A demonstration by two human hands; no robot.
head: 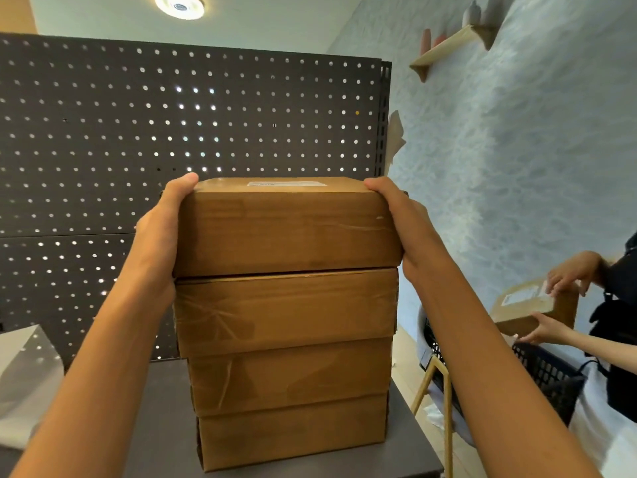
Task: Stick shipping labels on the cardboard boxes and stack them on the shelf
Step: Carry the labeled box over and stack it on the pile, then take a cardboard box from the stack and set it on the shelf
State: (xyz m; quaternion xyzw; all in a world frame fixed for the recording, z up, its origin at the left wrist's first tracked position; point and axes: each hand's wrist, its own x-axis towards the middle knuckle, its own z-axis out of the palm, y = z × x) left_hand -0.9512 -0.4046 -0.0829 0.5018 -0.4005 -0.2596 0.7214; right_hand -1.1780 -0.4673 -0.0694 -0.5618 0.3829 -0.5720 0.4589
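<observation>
1. Behind the dark shelf (165, 401), a perforated panel (172, 132) rises; another person's hands hold a labelled box (527, 310) at right.
2. Four cardboard boxes form a stack (289, 374) on the shelf.
3. Left hand (162, 229) and right hand (406, 225) grasp the top box (286, 232) by its sides, thumbs over its edge.

Four stacked brown cardboard boxes (286, 305) look matt, with glossy, wrinkled clear tape (220, 322) over their sides; behind them a dark grey perforated metal panel (103, 132), and a rough-textured pale wall (517, 150)
</observation>
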